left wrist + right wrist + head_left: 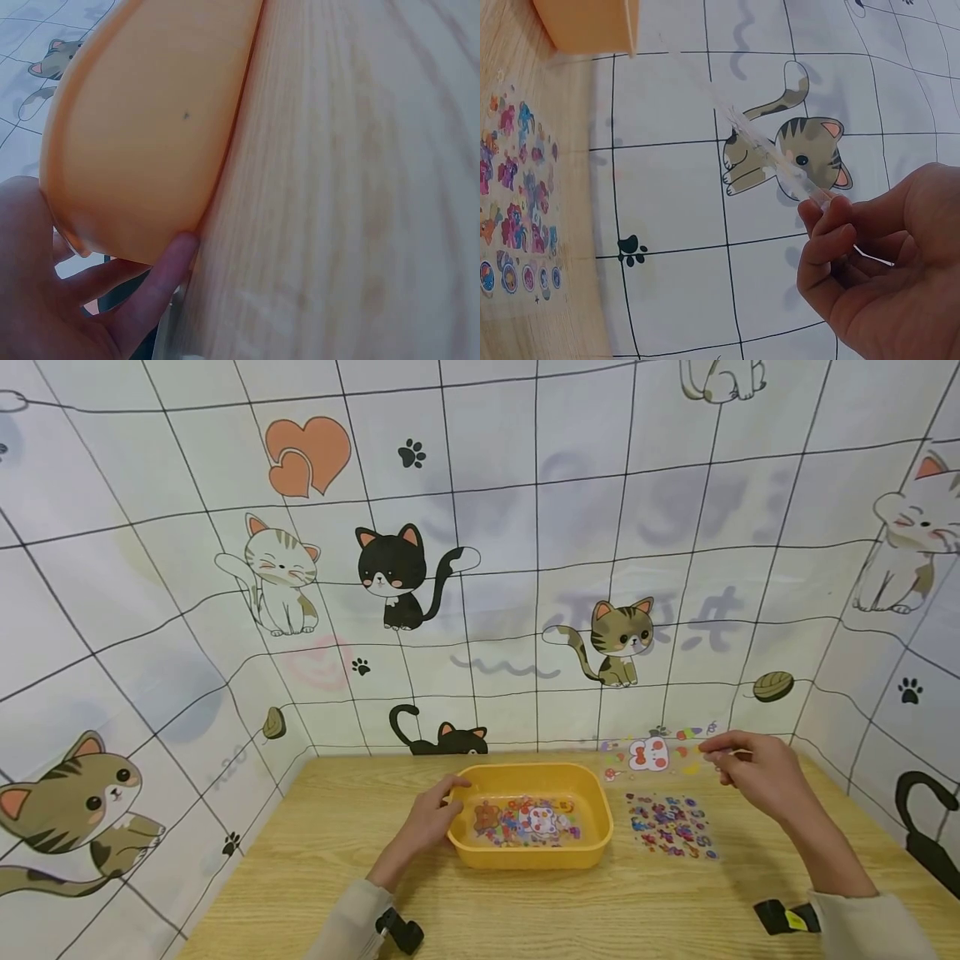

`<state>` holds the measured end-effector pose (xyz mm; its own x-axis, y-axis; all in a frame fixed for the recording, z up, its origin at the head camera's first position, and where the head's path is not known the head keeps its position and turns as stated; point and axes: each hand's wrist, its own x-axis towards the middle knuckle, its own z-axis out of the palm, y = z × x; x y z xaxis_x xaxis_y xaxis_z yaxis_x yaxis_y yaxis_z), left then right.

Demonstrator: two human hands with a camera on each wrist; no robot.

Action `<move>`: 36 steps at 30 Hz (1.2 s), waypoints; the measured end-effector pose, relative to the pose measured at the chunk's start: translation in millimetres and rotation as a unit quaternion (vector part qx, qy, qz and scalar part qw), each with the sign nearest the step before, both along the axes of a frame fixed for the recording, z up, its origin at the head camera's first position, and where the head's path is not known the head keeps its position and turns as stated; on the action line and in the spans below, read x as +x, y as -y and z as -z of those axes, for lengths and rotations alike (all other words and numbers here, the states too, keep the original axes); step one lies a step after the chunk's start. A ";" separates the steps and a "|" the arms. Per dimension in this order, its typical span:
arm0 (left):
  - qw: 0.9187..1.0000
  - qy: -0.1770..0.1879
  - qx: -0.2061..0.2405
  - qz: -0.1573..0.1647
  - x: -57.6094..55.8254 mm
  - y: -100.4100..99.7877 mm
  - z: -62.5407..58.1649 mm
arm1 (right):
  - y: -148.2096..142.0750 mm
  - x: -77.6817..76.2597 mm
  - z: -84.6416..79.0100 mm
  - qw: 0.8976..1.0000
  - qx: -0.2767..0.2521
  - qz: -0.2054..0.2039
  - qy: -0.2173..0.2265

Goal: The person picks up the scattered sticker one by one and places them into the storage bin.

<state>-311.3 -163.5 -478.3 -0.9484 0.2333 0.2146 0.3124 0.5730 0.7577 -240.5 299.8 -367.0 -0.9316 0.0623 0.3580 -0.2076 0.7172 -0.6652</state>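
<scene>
At the left end of a yellow plastic basin (534, 858), my left hand (429, 817) grips the wall; the left wrist view shows fingers (161, 289) against its end. Inside the basin lie sticker sheets (538, 820) with a brown bear and a white cartoon head. My right hand (763, 774) pinches a clear sticker sheet (649, 755) by its right edge, between thumb and fingertips. Raised above the table, this sheet carries a white bow-wearing head and small colourful stickers. The right wrist view catches it nearly edge-on as a thin strip.
Another sticker sheet (672, 827), crowded with small purple and pink figures, lies flat to the right of the basin on the wood-grain table (330, 852). A white gridded cloth (495, 568) printed with cats surrounds the table at the back and sides.
</scene>
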 end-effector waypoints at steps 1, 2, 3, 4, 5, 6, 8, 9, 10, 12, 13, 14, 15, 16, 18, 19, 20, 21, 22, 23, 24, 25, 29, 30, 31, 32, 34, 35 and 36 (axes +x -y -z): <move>1.000 0.001 0.000 0.000 0.4 0.1 -0.1 | 0.2 0.1 -0.2 1.000 0.001 0.000 -0.002; 1.000 0.000 0.000 0.000 0.9 0.1 -0.4 | 0.3 0.2 -0.4 1.000 0.001 0.000 -0.002; 1.000 0.004 0.001 -0.001 1.4 0.1 -0.8 | 0.5 0.3 -0.6 1.000 0.000 -0.001 -0.002; 1.000 0.005 0.002 0.000 2.0 0.0 -1.2 | 0.6 0.2 -0.7 1.000 0.000 -0.001 -0.003; 1.000 0.006 0.002 -0.001 2.4 0.0 -1.7 | 0.9 0.1 -0.8 1.000 0.000 -0.002 -0.002; 1.000 0.007 0.001 -0.001 2.8 -0.1 -2.2 | 1.3 0.0 -1.0 1.000 -0.001 -0.003 -0.002; 1.000 0.007 -0.001 -0.004 3.3 -0.3 -2.6 | 2.5 -0.4 -0.8 1.000 -0.002 -0.008 -0.001; 1.000 0.007 -0.002 -0.005 3.3 -0.4 -2.5 | 3.2 -0.6 -0.6 1.000 -0.002 -0.009 -0.001; 1.000 0.007 -0.003 -0.006 3.2 -0.5 -2.3 | 4.0 -0.7 -0.3 1.000 -0.002 -0.010 0.000; 1.000 0.008 -0.003 -0.007 2.9 -0.6 -2.1 | 5.5 -0.5 0.4 1.000 -0.002 -0.014 0.000; 1.000 0.009 -0.003 -0.006 2.6 -0.6 -1.7 | 6.2 -0.5 0.8 1.000 -0.002 -0.016 0.000; 1.000 0.009 -0.002 -0.005 2.5 -0.6 -1.6 | 6.9 -0.4 1.2 1.000 -0.001 -0.017 -0.001; 1.000 0.010 -0.001 -0.004 2.3 -0.6 -1.5 | 7.8 -0.4 1.3 1.000 -0.002 -0.019 -0.001; 1.000 0.013 0.000 -0.003 2.1 -0.5 -1.3 | 8.7 -0.5 1.4 1.000 -0.002 -0.022 -0.001; 1.000 0.016 0.003 -0.003 1.8 -0.4 -1.1 | 10.7 -1.1 0.9 1.000 -0.002 -0.026 -0.001; 1.000 0.017 0.004 -0.002 1.6 -0.2 -0.9 | 11.9 -1.3 0.3 1.000 -0.002 -0.028 -0.001; 1.000 0.015 0.003 -0.002 1.4 -0.1 -1.0 | 13.2 -1.6 -0.4 1.000 -0.003 -0.031 0.001; 1.000 0.016 0.004 -0.002 1.2 0.0 -0.9 | 14.6 -2.1 -1.2 0.999 -0.004 -0.034 0.003; 1.000 0.017 0.004 -0.003 1.2 0.1 -0.7 | 16.1 -2.5 -1.8 0.999 -0.007 -0.039 0.006; 1.000 0.019 0.006 -0.003 1.2 0.2 -0.5 | 17.6 -2.9 -2.6 0.999 -0.010 -0.044 0.010; 1.000 0.020 0.008 -0.003 1.2 0.4 -0.4 | 19.2 -3.6 -3.2 0.999 -0.013 -0.050 0.014; 1.000 0.020 0.009 -0.002 1.2 0.6 -0.1 | 21.0 -4.3 -3.8 0.998 -0.017 -0.055 0.019; 0.999 0.027 0.017 0.000 0.4 1.1 0.5 | 28.1 -7.3 -4.7 0.997 -0.021 -0.073 0.031; 0.999 0.027 0.017 0.001 0.4 1.1 0.6 | 29.9 -8.1 -4.7 0.996 -0.020 -0.076 0.033; 0.999 0.029 0.020 0.003 0.3 1.1 0.7 | 31.8 -8.7 -4.6 0.996 -0.019 -0.078 0.034; 0.999 0.031 0.021 0.003 0.3 1.0 0.9 | 33.7 -9.2 -4.4 0.996 -0.019 -0.081 0.036; 0.999 0.035 0.026 0.004 0.3 0.7 1.1 | 37.6 -10.0 -3.8 0.995 -0.020 -0.084 0.041; 0.999 0.037 0.028 0.005 0.2 0.5 1.2 | 39.5 -10.5 -3.5 0.995 -0.022 -0.085 0.043; 0.999 0.038 0.029 0.005 0.1 0.3 1.3 | 41.4 -11.1 -3.1 0.995 -0.023 -0.086 0.045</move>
